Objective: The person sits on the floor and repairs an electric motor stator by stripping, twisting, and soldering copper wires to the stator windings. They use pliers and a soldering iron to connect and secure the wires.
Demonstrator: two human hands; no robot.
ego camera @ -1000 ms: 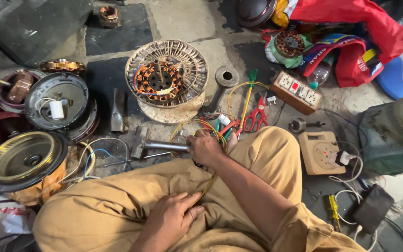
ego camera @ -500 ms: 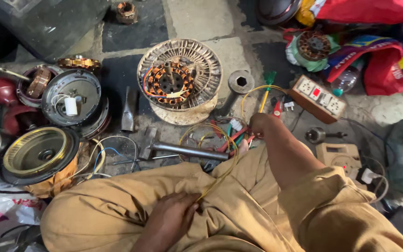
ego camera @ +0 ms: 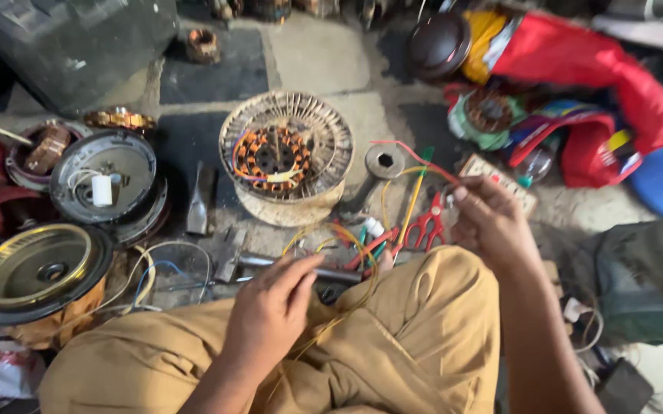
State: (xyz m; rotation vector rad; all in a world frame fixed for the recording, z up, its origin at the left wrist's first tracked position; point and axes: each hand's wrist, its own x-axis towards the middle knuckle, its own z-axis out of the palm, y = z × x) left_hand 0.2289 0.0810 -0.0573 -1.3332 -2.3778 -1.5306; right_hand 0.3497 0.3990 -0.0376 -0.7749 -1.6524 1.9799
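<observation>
Landmark: the round fan motor with orange copper coils, standing on the floor in the middle of the head view; every place below is told from it.
Right hand: the right hand is now raised to the right of the motor, fingertips pressed together in a pinch on the end of a thin red wire. Half a second ago it reached down among the tools near the knee.
Red wire: it runs from the pinch up and left toward the motor's right edge, held in the air above the floor.
Left hand: the left hand is now below the motor, fingers loosely spread and stretched forward, resting on the tan trousers with thin yellow wire under the fingertips. Earlier it lay lower on the lap, farther from the motor.
Yellow wire: loops from the floor just below the motor, across the knee, down past the left hand.
Red scissors: the red scissors lie on the floor, below and right of the motor, just left of the right hand.
Metal rod: a metal rod lies flat below the motor, just beyond the left fingertips.
Grey ring: a grey ring sits just right of the motor.
Round covers: the dark round covers are stacked well to the left of the motor, unmoved.
</observation>
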